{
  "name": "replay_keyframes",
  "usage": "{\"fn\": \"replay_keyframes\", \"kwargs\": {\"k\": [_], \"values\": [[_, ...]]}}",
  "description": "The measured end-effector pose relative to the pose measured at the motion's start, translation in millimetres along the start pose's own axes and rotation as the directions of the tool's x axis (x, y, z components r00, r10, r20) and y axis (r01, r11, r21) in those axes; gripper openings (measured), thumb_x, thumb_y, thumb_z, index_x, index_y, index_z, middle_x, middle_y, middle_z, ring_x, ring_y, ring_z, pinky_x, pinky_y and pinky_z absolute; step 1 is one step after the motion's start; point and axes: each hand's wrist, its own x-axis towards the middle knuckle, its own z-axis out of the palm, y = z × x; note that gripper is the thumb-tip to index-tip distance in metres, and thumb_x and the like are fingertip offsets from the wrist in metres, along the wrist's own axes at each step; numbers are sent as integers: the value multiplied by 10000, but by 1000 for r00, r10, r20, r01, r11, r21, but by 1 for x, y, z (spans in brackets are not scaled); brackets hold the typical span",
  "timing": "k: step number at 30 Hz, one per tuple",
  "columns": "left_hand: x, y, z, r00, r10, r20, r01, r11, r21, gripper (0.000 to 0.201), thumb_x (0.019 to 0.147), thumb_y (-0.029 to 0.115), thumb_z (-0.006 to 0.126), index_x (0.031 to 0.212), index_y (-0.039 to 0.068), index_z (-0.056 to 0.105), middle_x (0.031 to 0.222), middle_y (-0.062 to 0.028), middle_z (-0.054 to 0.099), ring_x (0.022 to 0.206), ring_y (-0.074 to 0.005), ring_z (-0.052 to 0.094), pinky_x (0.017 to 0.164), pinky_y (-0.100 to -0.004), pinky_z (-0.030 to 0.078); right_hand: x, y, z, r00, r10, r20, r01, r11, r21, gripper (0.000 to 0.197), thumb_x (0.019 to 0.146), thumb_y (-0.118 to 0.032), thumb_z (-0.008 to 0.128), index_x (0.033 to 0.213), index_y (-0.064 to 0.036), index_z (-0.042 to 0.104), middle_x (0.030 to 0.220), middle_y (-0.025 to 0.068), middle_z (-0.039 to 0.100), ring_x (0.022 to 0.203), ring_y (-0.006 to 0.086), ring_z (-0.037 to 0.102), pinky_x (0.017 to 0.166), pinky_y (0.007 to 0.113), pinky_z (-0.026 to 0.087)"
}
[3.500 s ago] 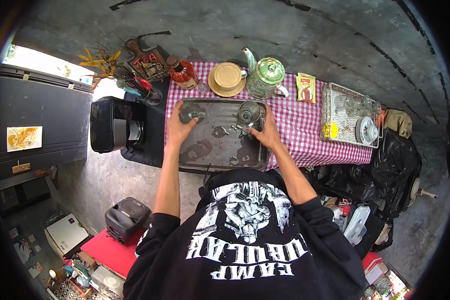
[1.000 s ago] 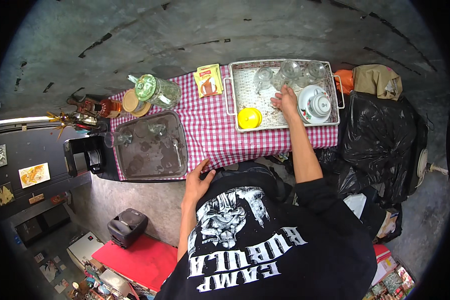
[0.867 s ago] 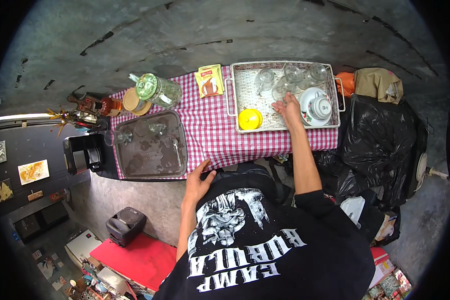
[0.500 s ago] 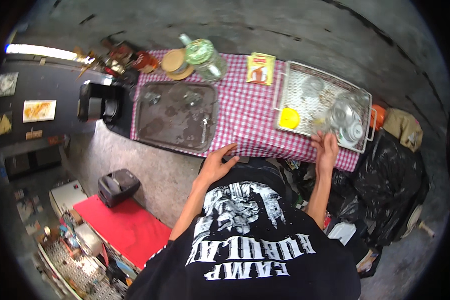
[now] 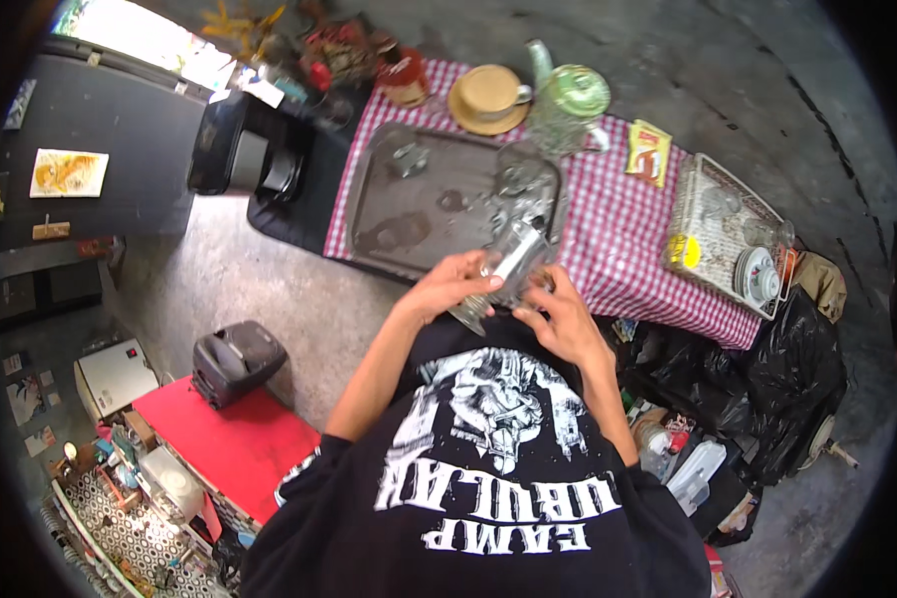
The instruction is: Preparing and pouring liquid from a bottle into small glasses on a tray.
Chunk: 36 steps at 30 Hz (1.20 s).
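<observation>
In front of my chest, both hands hold a clear footed glass, tilted with its foot toward me. My left hand is closed round its lower part. My right hand is curled against its right side, fingertips partly hidden by the glass. The glass is over the near edge of a wet brown tray. On that tray stand a small clear glass at the far left and more glassware at the right, partly blurred.
A green-lidded glass pitcher, a tan lidded cup and a yellow packet stand along the far side of the checked cloth. At right sits a white rack with cups and a yellow item. Black bags lie below it.
My right hand has come left from the rack, and the footed glass is now between both hands. My left hand has risen off the table edge and closed on it. The view has turned left.
</observation>
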Motion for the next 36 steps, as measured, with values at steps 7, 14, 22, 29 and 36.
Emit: {"fn": "replay_keyframes", "kwargs": {"k": [7,14,22,29,36], "values": [[-58,14,-97,978,135,-156,-140,990,-18,721,739,26,783,1337,-12,380,1132,-95,568,980,-175,601,696,-277,554,77,-68,90,987,158,-35,-154,983,97,409,817,-128,741,1150,-13,533,1156,207,591,993,312,645,830,369,522],[-51,19,-132,903,387,-186,-348,913,212,884,638,19,846,1375,36,357,1280,-109,531,1144,-196,553,944,-330,481,108,-34,143,868,490,79,-399,594,698,323,960,-154,591,1204,50,536,868,129,677,745,165,691,605,253,564],[-42,17,-183,842,500,-203,-265,711,651,681,594,51,840,1220,49,573,1120,-108,675,1069,-225,642,927,-342,497,151,7,181,893,449,-11,-409,824,391,122,901,-61,617,969,29,663,777,85,698,715,123,667,672,275,512],[-42,11,-200,849,475,-229,-177,667,724,704,599,41,838,1246,49,562,1146,-112,674,1090,-229,640,915,-342,504,166,21,199,883,470,11,-456,851,262,177,869,-72,634,1022,1,686,797,110,711,751,161,675,713,309,504],[-43,3,-208,847,490,-206,-185,635,750,764,585,59,862,1282,55,549,1161,-121,665,1066,-224,651,886,-337,513,159,16,204,852,523,10,-519,843,139,279,853,-102,660,1118,-12,673,939,178,716,871,269,694,795,363,512]]}}
